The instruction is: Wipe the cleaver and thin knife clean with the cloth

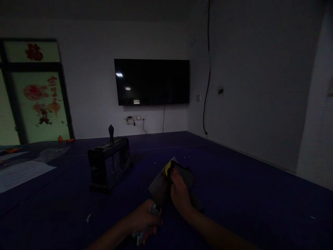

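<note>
My left hand [147,218] is closed around a crumpled whitish material [140,236], which shows between and below the fingers. Just beyond it, a broad, flat grey blade [159,185], like a cleaver's, slants up and to the right; its handle cannot be made out. Over the blade's right side, my right hand [180,194] grips a dark cloth-like piece [186,175] with a yellow patch [168,169]. Dim light hides the fine detail. To the left, a black knife block [97,170] with see-through sides stands upright, one dark handle [111,133] rising from its top.
A dark blue table [221,208] spreads under everything. Printed paper [24,173] and clear plastic [53,154] lie at the left, with small orange objects [60,138] farther back. Small white scraps [88,218] dot the surface. A television [153,82] hangs on the wall; a black cable [208,69] dangles beside it.
</note>
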Tool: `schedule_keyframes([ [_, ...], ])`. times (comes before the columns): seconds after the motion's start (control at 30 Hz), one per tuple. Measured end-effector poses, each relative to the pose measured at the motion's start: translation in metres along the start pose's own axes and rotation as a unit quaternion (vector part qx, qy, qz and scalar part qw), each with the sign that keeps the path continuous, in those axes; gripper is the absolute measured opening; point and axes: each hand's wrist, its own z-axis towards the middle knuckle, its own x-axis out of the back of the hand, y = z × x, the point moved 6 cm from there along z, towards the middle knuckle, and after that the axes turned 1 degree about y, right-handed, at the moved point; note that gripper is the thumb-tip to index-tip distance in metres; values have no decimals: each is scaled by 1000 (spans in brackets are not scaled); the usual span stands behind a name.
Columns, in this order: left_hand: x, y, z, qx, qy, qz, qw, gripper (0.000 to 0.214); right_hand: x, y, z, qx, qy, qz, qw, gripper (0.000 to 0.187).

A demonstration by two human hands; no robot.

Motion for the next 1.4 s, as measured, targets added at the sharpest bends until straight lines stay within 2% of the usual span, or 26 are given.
schedule_keyframes([
  [0.2,3,-2,1,-2,15,-16,1000,16,0,17,-3,-89,24,32,995,65],
  [0.33,2,-4,3,-3,0,-31,1000,17,2,29,-4,-121,46,26,991,65],
  [0.7,0,0,-1,-7,10,-9,1000,17,4,22,-4,-94,34,-6,995,64],
  [1.0,-1,0,-1,0,-5,20,1000,15,0,9,-1,-4,18,-22,1000,57],
  [1.17,0,-2,0,12,1,26,1000,14,4,6,1,-9,20,-1,1000,54],
  [1.4,0,-1,0,5,0,21,1000,16,5,12,2,-57,26,4,998,55],
])
